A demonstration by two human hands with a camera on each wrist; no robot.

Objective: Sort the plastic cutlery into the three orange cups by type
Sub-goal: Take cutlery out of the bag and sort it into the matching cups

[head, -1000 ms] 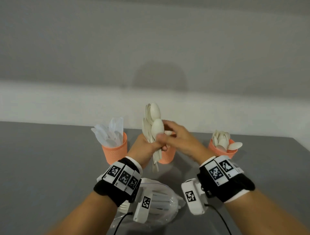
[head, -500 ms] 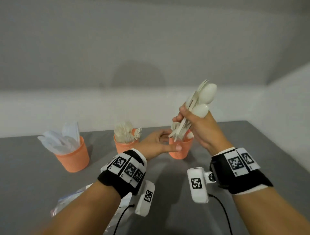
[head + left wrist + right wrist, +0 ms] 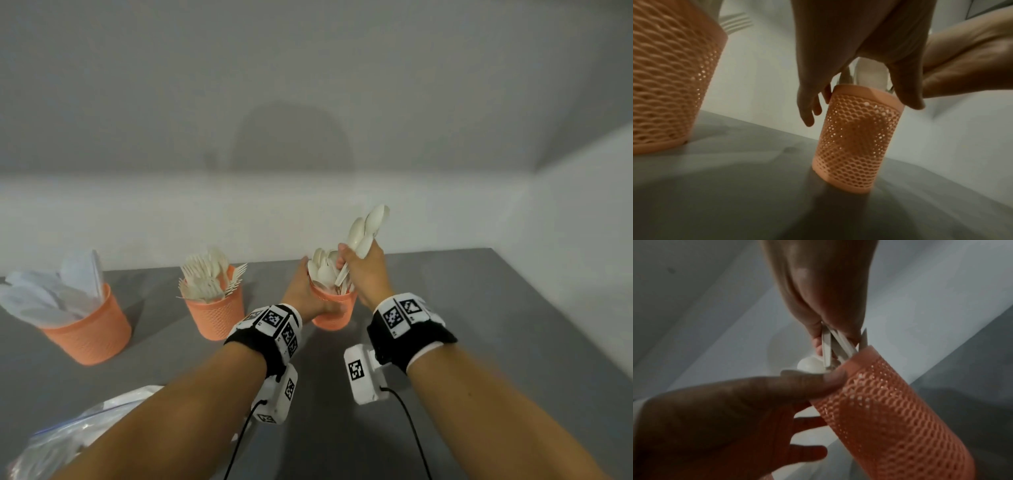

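Three orange mesh cups stand in a row on the grey table. The left cup [image 3: 89,330] holds knives, the middle cup [image 3: 216,310] forks, the right cup [image 3: 334,313] spoons. My left hand [image 3: 306,293] grips the right cup [image 3: 855,142] near its rim, with fingers on one side and thumb on the other. My right hand [image 3: 364,272] holds a bundle of white spoons [image 3: 366,228] bowls-up above that cup. The spoon handles [image 3: 830,348] reach down past the rim of the cup [image 3: 890,410].
A clear plastic bag [image 3: 68,435] lies at the near left under my left forearm. The table's right edge [image 3: 561,346] runs close to a white wall. The fork cup [image 3: 670,81] stands just left of my left hand.
My right hand has brought the spoon bundle down so that its handles enter the right cup. My left hand has moved onto that cup and taken hold of it.
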